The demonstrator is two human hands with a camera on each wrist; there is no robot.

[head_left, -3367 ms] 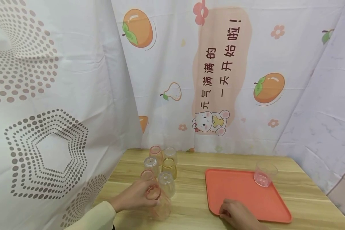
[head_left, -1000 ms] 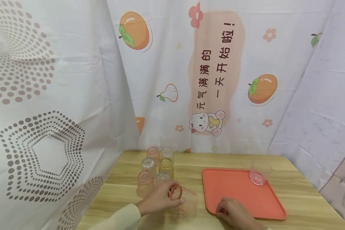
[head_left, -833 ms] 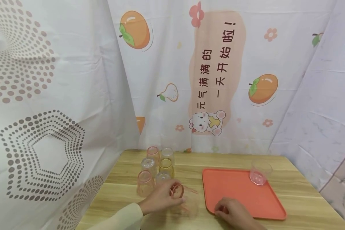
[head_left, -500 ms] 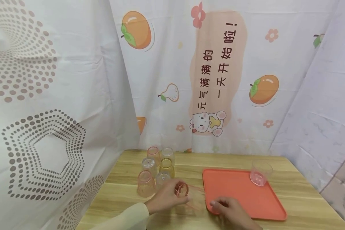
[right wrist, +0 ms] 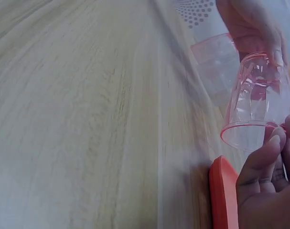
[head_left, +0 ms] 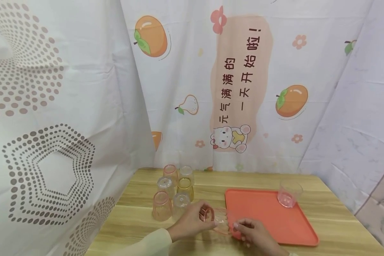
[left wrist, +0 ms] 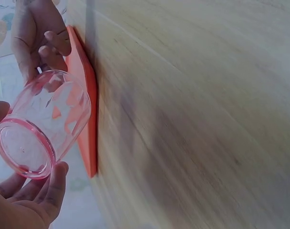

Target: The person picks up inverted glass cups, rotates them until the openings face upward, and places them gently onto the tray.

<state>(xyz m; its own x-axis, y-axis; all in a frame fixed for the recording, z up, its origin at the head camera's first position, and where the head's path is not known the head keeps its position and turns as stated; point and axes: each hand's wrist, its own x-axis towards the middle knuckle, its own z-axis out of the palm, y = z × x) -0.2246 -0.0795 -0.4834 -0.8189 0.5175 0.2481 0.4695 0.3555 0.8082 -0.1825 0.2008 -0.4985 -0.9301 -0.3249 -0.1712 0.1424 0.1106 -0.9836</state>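
Note:
A clear pink drinking cup [head_left: 221, 222] is tipped on its side above the wooden table, its mouth towards the right. My left hand [head_left: 192, 221] grips it round the base end; the left wrist view shows the pink base ring [left wrist: 25, 148] between thumb and fingers. At the mouth end, my right hand [head_left: 255, 233] has its thumb and forefinger at the pink rim [right wrist: 247, 125], seeming to pinch it in the right wrist view. Under that hand lies the near left corner of a red-orange tray [head_left: 268, 217].
Left of my hands, several upturned cups stand close together: pink [head_left: 162, 206], clear [head_left: 180, 205], yellow [head_left: 185, 189] and others behind. Another clear and pink vessel [head_left: 288, 195] stands at the tray's far right corner. Printed curtains [head_left: 192, 153] hang at the back and sides.
My left hand has carried the pink cup rightwards, away from the upturned cups. My right hand has left the tray's front edge and moved left to the cup's rim.

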